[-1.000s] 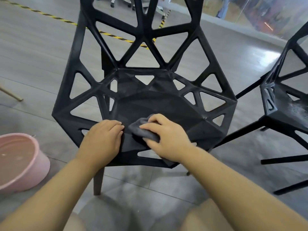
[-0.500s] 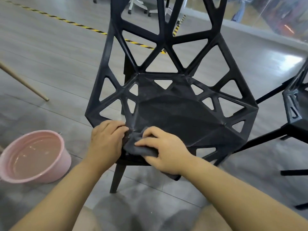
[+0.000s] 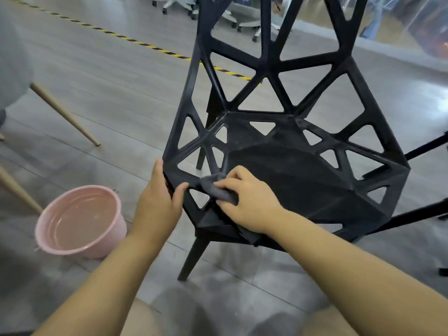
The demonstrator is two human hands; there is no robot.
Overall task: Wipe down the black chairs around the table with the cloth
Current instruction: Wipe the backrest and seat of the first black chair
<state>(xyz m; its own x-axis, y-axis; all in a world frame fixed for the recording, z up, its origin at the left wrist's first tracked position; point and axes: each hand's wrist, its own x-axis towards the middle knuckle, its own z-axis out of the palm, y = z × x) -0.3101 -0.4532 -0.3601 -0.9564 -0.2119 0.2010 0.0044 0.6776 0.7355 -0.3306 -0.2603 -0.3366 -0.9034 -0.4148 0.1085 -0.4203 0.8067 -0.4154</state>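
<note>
Grey cloth (image 3: pixel 219 190): was gripped by right hand (image 3: pixel 252 202) on chair (image 3: pixel 303 185).
Left hand (image 3: pixel 157 202): was clamped on rim (image 3: pixel 173 174).
Struts (image 3: pixel 194 144): lengthwise strokes were advised.

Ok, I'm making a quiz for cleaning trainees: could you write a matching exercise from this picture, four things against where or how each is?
1 left hand
2 right hand
3 cloth
4 pink basin

a on the floor, left of the black chair
b grey, bunched on the seat
c grips the black chair's rim
d holds the cloth down

Pairs: 1-c, 2-d, 3-b, 4-a
</note>
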